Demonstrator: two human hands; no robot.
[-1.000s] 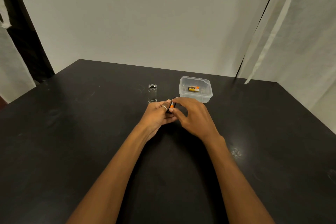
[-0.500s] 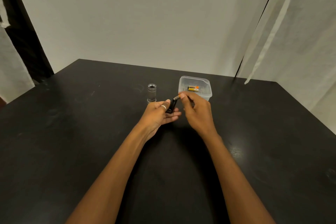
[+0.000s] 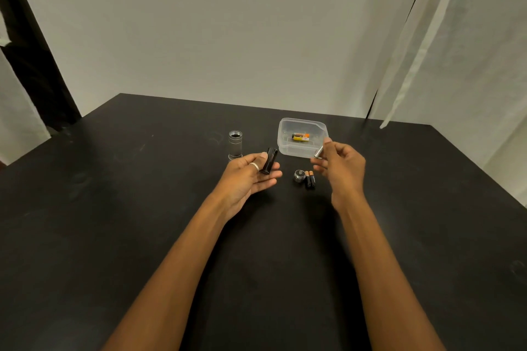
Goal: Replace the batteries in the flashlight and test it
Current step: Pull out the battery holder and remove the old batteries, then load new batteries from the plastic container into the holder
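Flashlight in pieces on a dark surface (image 3: 142, 222).
Clear tub (image 3: 296, 151) just beyond the right hand (image 3: 340, 164) holds one yellow battery (image 3: 301, 137). Flashlight tube (image 3: 235, 144) stands upright beyond the left hand (image 3: 245, 179), whose thumb pins a black holder (image 3: 270, 160). The right hand pinches a silvery battery (image 3: 318, 152). Cap (image 3: 299, 175) and two batteries (image 3: 310, 179) lie between the hands.

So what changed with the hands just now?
The right hand pulled a battery out of the black holder and drew it rightward, beside the tub. The left hand still holds the holder; the flashlight tube and tub stayed put.

Plain silver ring (image 3: 253, 166) on left hand (image 3: 245, 179)
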